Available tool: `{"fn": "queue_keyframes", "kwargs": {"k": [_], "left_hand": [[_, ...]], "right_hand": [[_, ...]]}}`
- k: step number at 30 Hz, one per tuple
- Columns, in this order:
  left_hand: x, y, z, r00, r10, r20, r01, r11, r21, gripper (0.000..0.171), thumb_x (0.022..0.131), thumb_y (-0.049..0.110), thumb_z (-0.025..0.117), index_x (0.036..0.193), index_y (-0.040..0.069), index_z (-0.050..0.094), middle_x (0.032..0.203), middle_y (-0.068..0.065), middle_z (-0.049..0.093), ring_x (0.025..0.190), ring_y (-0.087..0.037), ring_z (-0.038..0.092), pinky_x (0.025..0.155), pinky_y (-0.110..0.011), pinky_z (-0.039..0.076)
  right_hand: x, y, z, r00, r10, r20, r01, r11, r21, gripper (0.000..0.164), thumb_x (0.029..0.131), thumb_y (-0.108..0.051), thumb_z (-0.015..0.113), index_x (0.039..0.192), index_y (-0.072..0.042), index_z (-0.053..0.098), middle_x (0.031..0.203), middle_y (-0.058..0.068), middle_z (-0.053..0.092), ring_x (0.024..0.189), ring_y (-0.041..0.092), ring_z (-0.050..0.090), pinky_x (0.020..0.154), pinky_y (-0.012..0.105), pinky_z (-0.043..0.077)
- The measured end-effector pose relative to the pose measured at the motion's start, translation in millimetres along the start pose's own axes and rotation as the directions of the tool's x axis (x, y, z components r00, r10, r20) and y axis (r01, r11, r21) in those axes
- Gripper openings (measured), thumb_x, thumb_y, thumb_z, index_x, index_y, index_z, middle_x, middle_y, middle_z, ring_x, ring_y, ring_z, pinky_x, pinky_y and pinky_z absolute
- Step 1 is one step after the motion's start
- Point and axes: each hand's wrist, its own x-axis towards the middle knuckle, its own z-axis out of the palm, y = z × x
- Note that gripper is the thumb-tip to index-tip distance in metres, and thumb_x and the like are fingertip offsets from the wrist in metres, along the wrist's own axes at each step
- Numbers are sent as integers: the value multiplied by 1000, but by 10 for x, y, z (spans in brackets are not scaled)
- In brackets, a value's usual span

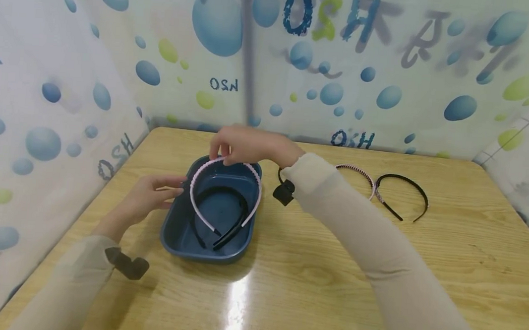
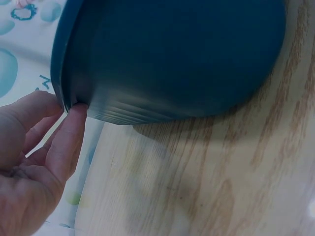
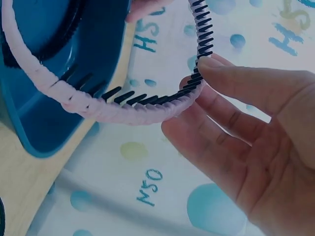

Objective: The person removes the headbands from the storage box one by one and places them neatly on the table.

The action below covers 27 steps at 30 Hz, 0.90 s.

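- Spotted cloth (image 1: 303,56) rises behind the wooden table (image 1: 329,290).
- Left of centre, my left hand (image 1: 151,196) pinches the rim of the blue tub (image 1: 204,257).
- Inside the tub lies a black band (image 1: 244,208).
- Above it I hold the pink band (image 3: 123,114), ends toward the bottom of the frame; my right hand (image 1: 243,143) pinches its crown between thumb and fingers.
- I'd expect it light and springy, soft outside, stiff at the dark teeth; the crown is the safest hold, as forcing the ends apart might snap it.
- Right of centre, more bands (image 1: 409,180) lie on the table.
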Motion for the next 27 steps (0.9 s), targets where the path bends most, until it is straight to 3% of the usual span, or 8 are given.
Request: {"fn": "queue_keyframes", "kwargs": {"k": [14,20,27], "left_hand": [[1,20,2,1000,-18,1,18,999,37,45,92,12,56,132,-7,43,135,-24,40,120,-34,41,81,-30,50],[-2,29,11,1000,-17,-1,17,999,39,45,92,12,56,131,-8,44,136,-23,40,120,-34,40,80,-29,51],[-11,25,11,1000,-8,3,8,999,34,46,92,13,57,131,-7,43,136,-23,39,117,-22,46,80,-28,51]], "right_hand": [[-330,156,-193,996,30,-78,-26,998,50,22,89,-3,57,110,-5,64,105,6,61,90,16,55,76,28,48],[-490,240,-271,992,83,-100,-69,988,138,22,90,-1,56,110,-4,63,101,11,60,80,19,58,61,31,50],[-676,379,-300,984,150,-101,-133,979,152,23,90,-2,56,113,-5,62,100,10,59,83,20,60,64,35,51]]}}
